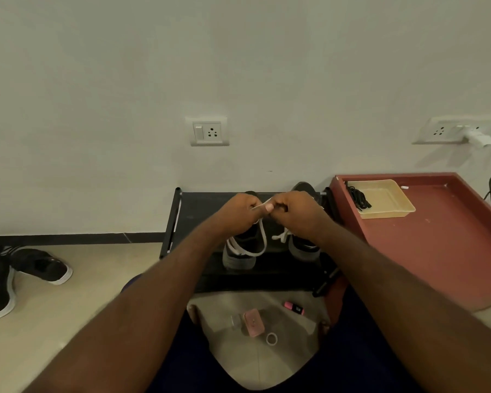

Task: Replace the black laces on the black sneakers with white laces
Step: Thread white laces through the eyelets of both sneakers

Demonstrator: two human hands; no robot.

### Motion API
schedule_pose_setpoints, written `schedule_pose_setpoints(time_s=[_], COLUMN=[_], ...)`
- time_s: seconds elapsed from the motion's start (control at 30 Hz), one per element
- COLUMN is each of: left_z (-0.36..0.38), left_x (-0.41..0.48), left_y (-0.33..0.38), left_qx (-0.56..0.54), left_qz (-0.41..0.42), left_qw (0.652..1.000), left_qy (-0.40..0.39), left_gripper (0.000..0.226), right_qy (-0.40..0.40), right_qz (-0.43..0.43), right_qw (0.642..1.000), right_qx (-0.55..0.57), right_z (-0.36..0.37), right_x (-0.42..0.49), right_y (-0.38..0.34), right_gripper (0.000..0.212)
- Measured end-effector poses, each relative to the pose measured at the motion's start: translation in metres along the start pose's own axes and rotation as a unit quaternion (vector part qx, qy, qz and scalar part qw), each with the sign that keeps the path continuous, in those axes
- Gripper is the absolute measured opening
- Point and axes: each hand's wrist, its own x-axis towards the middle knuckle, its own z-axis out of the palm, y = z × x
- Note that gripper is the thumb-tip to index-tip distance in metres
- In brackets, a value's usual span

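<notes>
Two black sneakers stand on a low black shoe rack [199, 211], toes toward me. The left sneaker [240, 258] has a white lace [260, 245] looping loosely over its front. The right sneaker [305, 249] shows a white lace tied in a knot on its tongue. My left hand [238, 212] and my right hand [295, 212] meet above the left sneaker, and both pinch the white lace strand between fingertips. The removed black laces [359, 199] lie in a beige tray [391, 207].
The beige tray sits on a red-brown low table [437, 251] to the right of the rack. Another pair of black shoes [17, 275] lies on the floor at left. A pink case [254, 321], a pink marker [294, 307] and a ring [271, 338] lie on the floor between my legs.
</notes>
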Motion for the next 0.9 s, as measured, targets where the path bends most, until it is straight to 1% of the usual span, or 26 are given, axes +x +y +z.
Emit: schedule_pose_setpoints(time_s=[0.07, 0.1, 0.13, 0.17, 0.2, 0.27, 0.3, 0.33, 0.37, 0.43, 0.47, 0.5, 0.53, 0.57, 0.6, 0.63, 0.7, 0.77, 0.8, 0.83, 0.9], left_z=[-0.006, -0.007, -0.009, -0.01, -0.011, -0.016, -0.02, -0.023, -0.024, -0.023, -0.021, -0.02, -0.018, -0.014, -0.011, -0.007, -0.003, -0.001, 0.0, 0.0, 0.002], left_x=[0.0, 0.0, 0.002, 0.006, 0.011, 0.022, 0.026, 0.03, 0.034, 0.039, 0.043, 0.046, 0.049, 0.051, 0.053, 0.055, 0.059, 0.064, 0.067, 0.071, 0.077], left_y=[-0.001, -0.001, 0.0, 0.0, -0.001, -0.005, -0.006, -0.007, -0.008, -0.009, -0.007, -0.004, 0.0, 0.004, 0.008, 0.012, 0.017, 0.017, 0.016, 0.015, 0.014], left_qx=[-0.019, -0.02, -0.021, -0.024, -0.033, -0.068, -0.096, -0.112, -0.1, -0.036, -0.014, 0.002, 0.01, 0.006, -0.01, -0.034, -0.059, -0.046, -0.034, -0.02, 0.011], left_qz=[-0.033, -0.047, -0.055, -0.062, -0.07, -0.089, -0.098, -0.103, -0.102, -0.075, -0.058, -0.039, -0.016, 0.009, 0.029, 0.039, 0.045, 0.047, 0.043, 0.04, 0.041], left_qw=[0.998, 0.996, 0.996, 0.997, 0.997, 0.984, 0.972, 0.965, 0.964, 0.972, 0.974, 0.974, 0.974, 0.975, 0.977, 0.977, 0.97, 0.967, 0.968, 0.97, 0.975], left_qy=[-0.054, -0.066, -0.062, -0.036, 0.014, 0.141, 0.188, 0.213, 0.223, 0.219, 0.218, 0.223, 0.227, 0.22, 0.211, 0.209, 0.233, 0.246, 0.244, 0.238, 0.217], left_gripper=[0.053, 0.049, 0.046, 0.041, 0.037, 0.032, 0.03, 0.027, 0.026, 0.026, 0.026, 0.027, 0.026, 0.026, 0.025, 0.025, 0.023, 0.021, 0.022, 0.025, 0.028], right_qy=[-0.014, -0.015, -0.007, 0.014, 0.047, 0.125, 0.148, 0.152, 0.142, 0.124, 0.131, 0.14, 0.141, 0.131, 0.115, 0.102, 0.101, 0.109, 0.108, 0.104, 0.086], right_qz=[-0.01, -0.014, -0.021, -0.024, -0.019, 0.025, 0.058, 0.092, 0.121, 0.143, 0.134, 0.116, 0.091, 0.076, 0.072, 0.077, 0.094, 0.119, 0.127, 0.13, 0.139], right_qw=[1.0, 1.0, 0.999, 0.999, 0.998, 0.992, 0.986, 0.981, 0.978, 0.979, 0.979, 0.979, 0.978, 0.972, 0.958, 0.937, 0.882, 0.828, 0.809, 0.8, 0.811], right_qx=[-0.007, -0.014, -0.028, -0.041, -0.041, 0.015, 0.055, 0.085, 0.092, 0.081, 0.082, 0.094, 0.124, 0.178, 0.251, 0.327, 0.451, 0.537, 0.564, 0.577, 0.562], right_z=[0.002, 0.004, 0.007, 0.008, 0.008, 0.004, 0.001, -0.002, -0.004, -0.006, -0.007, -0.008, -0.007, -0.006, -0.003, 0.0, 0.004, 0.004, 0.004, 0.004, 0.004], right_x=[0.0, 0.001, 0.003, 0.006, 0.01, 0.021, 0.026, 0.033, 0.039, 0.048, 0.053, 0.055, 0.057, 0.058, 0.057, 0.057, 0.057, 0.058, 0.059, 0.06, 0.063], right_y=[0.003, 0.005, 0.006, 0.008, 0.011, 0.018, 0.023, 0.027, 0.032, 0.038, 0.038, 0.035, 0.031, 0.026, 0.021, 0.018, 0.016, 0.019, 0.022, 0.025, 0.029], right_gripper=[0.017, 0.016, 0.017, 0.018, 0.018, 0.017, 0.015, 0.012, 0.013, 0.031, 0.035, 0.033, 0.03, 0.027, 0.027, 0.028, 0.028, 0.025, 0.024, 0.022, 0.018])
